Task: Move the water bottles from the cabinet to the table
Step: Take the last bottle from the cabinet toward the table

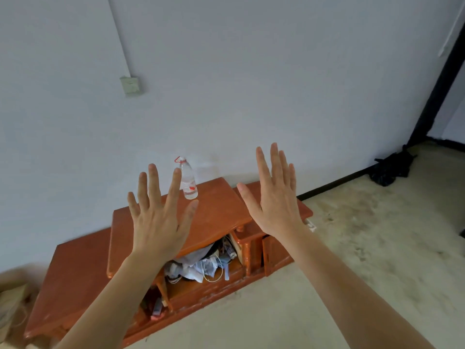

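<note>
operator: hands first. my left hand [158,217] and right hand [273,195] are both raised in front of me, well apart, fingers straight and spread, holding nothing.

spotter: and the bottle?

operator: the water bottle [188,182] stands upright on the raised middle top of the cabinet [219,205], at its far edge, close to the wall [226,84]. from my view the left forefinger crosses the bottle's side. i can't tell whether it touches. i judge the finger is nearer to me than the bottle.

spotter: what worries you?

operator: knocking it over. it's tall and narrow, and i can't tell how full it is. if it's light, a fingertip that reaches its shoulder before the hand closes round it would tip it. then it could roll along the top and drop to the floor [352,248]. the clear plastic also looks thin, so a hard squeeze might buckle it and let it slip.

spotter: anything else?

operator: i see only one bottle. the open compartment below is stuffed with cloth and cords [198,265]. if another bottle sits in there, it's hidden, and pulling it out could drag a cord along. a red ring hangs loose by the cap and might catch a finger. the table isn't in my view either, so i'd be turning with the bottle toward a spot i can't check from here.
</note>
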